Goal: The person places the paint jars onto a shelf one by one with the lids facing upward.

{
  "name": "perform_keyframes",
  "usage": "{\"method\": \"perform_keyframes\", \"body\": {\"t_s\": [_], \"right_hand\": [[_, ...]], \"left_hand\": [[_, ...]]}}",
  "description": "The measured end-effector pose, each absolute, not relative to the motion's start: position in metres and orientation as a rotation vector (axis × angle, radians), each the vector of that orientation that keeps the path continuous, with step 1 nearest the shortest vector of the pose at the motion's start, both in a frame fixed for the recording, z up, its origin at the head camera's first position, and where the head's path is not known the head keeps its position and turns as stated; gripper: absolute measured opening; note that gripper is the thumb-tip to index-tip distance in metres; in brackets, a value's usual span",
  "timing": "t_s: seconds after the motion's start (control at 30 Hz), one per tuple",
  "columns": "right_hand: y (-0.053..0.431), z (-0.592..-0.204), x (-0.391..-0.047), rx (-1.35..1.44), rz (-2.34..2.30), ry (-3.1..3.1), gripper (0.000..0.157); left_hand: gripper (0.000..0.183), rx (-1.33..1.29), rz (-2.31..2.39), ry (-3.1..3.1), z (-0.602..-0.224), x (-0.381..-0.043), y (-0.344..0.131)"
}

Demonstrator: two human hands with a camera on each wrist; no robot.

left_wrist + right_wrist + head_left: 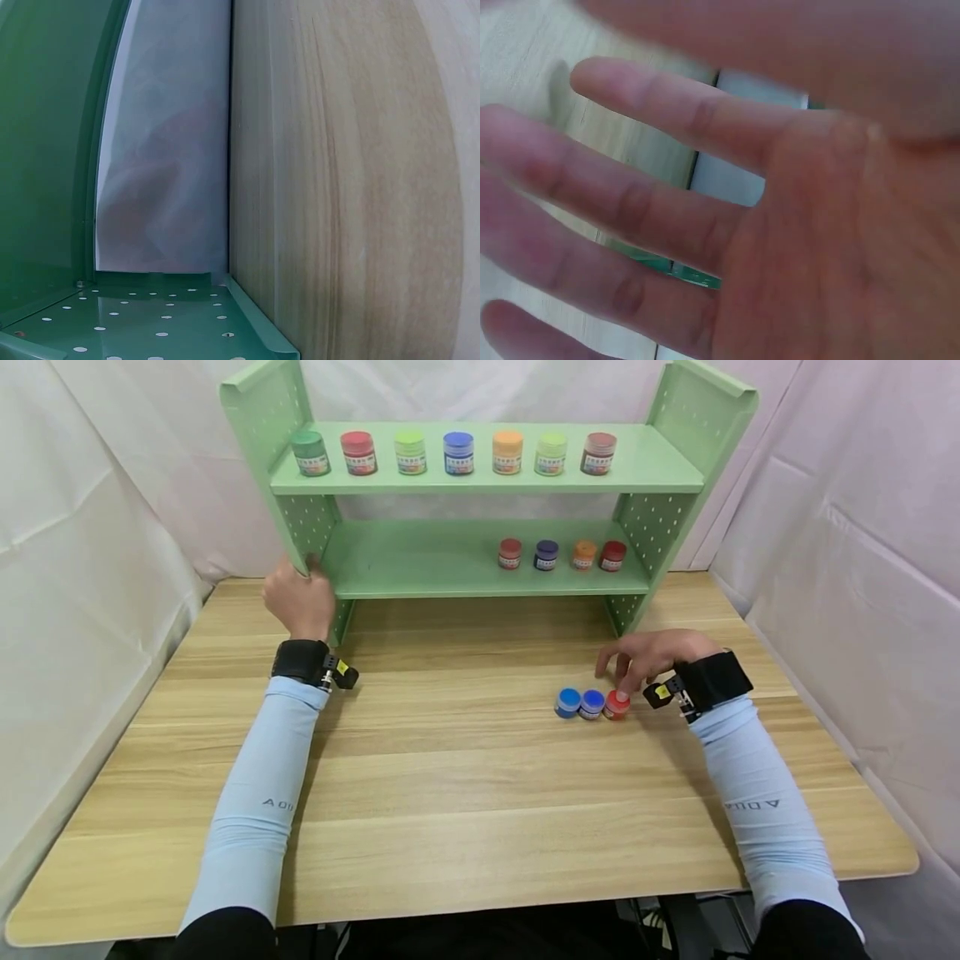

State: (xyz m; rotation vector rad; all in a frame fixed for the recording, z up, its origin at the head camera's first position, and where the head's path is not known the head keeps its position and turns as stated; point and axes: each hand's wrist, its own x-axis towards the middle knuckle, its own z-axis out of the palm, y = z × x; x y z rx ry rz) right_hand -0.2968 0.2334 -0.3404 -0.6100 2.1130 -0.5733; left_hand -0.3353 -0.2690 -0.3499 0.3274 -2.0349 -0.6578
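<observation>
My left hand (302,602) grips the front edge of the left side panel of a green two-tier shelf (420,583) in the head view. My right hand (658,653) is over the table to the right of three small jars. Its thumb touches the red-lidded jar (617,705); in the right wrist view the fingers (622,199) are spread and fairly straight. Beside the red one, in a row, stand a purple-blue-lidded jar (592,704) and a blue-lidded jar (567,702). The left wrist view shows the shelf's perforated side panel (135,322), not the hand.
Several larger jars line the upper shelf, among them a blue-lidded jar (458,453). On the lower shelf several small jars, including an orange-lidded jar (583,555), stand toward the right. The wooden table (450,793) has white cloth (862,568) around it.
</observation>
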Motion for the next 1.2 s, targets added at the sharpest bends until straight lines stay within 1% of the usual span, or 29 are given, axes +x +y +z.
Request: {"method": "perform_keyframes", "body": {"t_s": [0.23,0.4,0.7,0.8,1.0,1.13,1.2], "right_hand": [[0.238,-0.345,-0.301,-0.597,-0.575,2.171,0.035],[0.238,-0.348,-0.305,-0.641,-0.591,2.223,0.023],[0.236,-0.357,-0.311,-0.818,-0.691,2.418,0.013],[0.234,-0.361,-0.314,-0.863,-0.704,2.485,0.012],[0.23,-0.365,-0.318,-0.937,-0.681,2.619,0.016],[0.228,-0.366,-0.318,-0.881,-0.675,2.662,0.016],[0.227,-0.365,-0.317,-0.844,-0.659,2.67,0.02]], "left_hand": [[0.024,0.333,-0.674,-2.042,-0.351,-0.337,-0.269],[0.024,0.338,-0.688,-2.038,-0.351,-0.336,-0.27],[0.024,0.341,-0.701,-2.042,-0.351,-0.336,-0.269],[0.024,0.338,-0.702,-2.041,-0.351,-0.336,-0.27],[0.025,0.339,-0.691,-2.043,-0.352,-0.337,-0.27],[0.025,0.338,-0.696,-2.041,-0.352,-0.337,-0.27],[0.025,0.337,-0.697,-2.041,-0.352,-0.337,-0.27]]}}
